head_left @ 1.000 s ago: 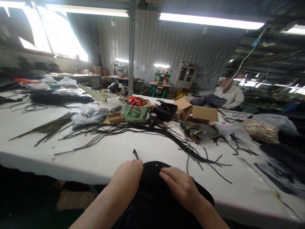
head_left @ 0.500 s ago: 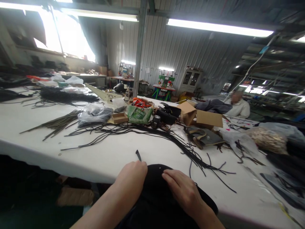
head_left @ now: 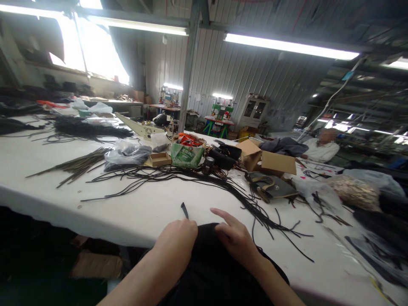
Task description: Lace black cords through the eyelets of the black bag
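Observation:
A black fabric piece (head_left: pixel 210 263) lies at the near edge of the white table (head_left: pixel 134 208) and hangs toward me. My left hand (head_left: pixel 177 240) is curled closed on its left upper edge, with a short black strap end (head_left: pixel 184 210) sticking up just beyond the knuckles. My right hand (head_left: pixel 234 238) rests on the fabric's top right, index finger stretched forward onto the table, the other fingers bent. A long bundle of black cords (head_left: pixel 204 176) runs across the table beyond both hands.
Behind the cords stand a green box with orange items (head_left: pixel 186 153), a small cardboard tray (head_left: pixel 159 159), open cardboard boxes (head_left: pixel 267 159), plastic bags (head_left: pixel 127 153) and olive strips (head_left: pixel 75 163). A seated person (head_left: pixel 321 148) is at the far right. Dark material piles lie right (head_left: pixel 382 221).
My right hand has lifted its index finger forward off the fabric onto the table. The fabric's top edge sits lower, and the small white dot on it is no longer visible.

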Motion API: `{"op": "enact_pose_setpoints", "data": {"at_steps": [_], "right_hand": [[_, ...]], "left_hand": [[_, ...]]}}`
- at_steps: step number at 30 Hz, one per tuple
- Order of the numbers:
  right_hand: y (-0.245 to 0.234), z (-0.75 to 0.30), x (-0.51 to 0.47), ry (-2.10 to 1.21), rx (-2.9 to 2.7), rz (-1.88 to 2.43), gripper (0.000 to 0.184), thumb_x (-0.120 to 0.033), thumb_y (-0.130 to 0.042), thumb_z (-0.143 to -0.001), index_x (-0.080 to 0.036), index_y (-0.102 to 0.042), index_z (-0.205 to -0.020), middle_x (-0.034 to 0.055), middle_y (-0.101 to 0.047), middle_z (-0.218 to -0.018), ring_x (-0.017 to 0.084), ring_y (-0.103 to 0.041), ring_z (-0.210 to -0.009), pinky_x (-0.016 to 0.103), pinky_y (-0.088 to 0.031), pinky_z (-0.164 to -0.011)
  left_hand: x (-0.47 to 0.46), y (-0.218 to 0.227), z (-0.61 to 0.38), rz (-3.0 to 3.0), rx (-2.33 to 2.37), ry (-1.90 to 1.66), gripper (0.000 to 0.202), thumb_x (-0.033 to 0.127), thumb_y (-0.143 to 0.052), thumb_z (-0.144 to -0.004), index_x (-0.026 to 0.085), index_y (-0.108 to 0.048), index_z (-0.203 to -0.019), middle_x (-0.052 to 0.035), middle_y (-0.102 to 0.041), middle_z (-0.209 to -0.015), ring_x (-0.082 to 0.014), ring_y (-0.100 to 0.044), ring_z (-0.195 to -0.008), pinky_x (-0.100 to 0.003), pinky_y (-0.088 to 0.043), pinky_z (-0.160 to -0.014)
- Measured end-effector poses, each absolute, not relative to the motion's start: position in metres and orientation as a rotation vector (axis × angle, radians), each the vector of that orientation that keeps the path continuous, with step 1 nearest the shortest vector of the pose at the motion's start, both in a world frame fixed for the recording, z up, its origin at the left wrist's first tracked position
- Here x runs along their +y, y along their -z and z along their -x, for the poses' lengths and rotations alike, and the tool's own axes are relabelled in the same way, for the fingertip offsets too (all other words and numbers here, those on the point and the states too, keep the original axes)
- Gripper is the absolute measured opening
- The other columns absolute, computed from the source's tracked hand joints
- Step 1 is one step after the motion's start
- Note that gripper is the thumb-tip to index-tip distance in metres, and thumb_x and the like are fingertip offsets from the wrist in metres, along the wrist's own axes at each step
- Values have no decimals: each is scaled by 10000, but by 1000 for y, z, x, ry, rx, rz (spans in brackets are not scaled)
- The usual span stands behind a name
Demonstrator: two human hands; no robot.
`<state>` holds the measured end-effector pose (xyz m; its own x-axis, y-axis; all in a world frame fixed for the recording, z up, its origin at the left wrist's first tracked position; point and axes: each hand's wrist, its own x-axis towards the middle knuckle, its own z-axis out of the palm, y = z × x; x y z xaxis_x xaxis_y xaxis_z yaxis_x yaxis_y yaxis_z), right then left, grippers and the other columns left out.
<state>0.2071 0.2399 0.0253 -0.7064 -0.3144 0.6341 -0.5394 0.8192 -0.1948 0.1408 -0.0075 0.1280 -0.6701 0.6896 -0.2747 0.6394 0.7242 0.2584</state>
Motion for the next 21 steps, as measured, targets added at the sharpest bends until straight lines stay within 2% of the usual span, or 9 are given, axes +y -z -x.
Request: {"op": "enact_pose_setpoints", "data": {"at_steps": [4, 7, 14, 21], "right_hand": [[-25, -218, 238, -433, -2316, -676, 194, -98, -582, -1086, -222, -730, -1101, 131, -734, -1252, 270, -725, -1125, 431, -666, -899], [-26, -233, 237, -460, -2299, -716, 238, -72, -614, -1084, -205, -736, -1239, 120, -757, -1156, 230, -742, -1011, 364, -661, -850], [-14, -249, 246, -517, -2359, -698, 277, -78, -621, -1098, -187, -698, -1341, 125, -794, -1285, 212, -795, -1145, 296, -680, -1013], [-6, -245, 246, -527, -2357, -680, 294, -69, -604, -1099, -182, -675, -1361, 135, -801, -1286, 222, -798, -1185, 303, -683, -1045]], "left_hand": [[-10, -127, -140, -991, 2579, -222, 436, -64, -493, -904, 118, -747, -1208, -198, -804, -1160, -399, -780, -1171, -496, -629, -1019], [-10, -125, -139, -1022, 2578, -236, 358, -27, -556, -902, 112, -756, -1164, -212, -805, -1141, -429, -789, -1133, -536, -644, -990], [-3, -132, -141, -1002, 2554, -194, 417, -95, -546, -859, 82, -763, -1168, -228, -806, -1126, -429, -786, -1155, -504, -632, -1011], [-5, -125, -140, -996, 2565, -191, 442, -69, -511, -894, 113, -750, -1218, -225, -802, -1145, -423, -783, -1168, -512, -634, -1002]]}}
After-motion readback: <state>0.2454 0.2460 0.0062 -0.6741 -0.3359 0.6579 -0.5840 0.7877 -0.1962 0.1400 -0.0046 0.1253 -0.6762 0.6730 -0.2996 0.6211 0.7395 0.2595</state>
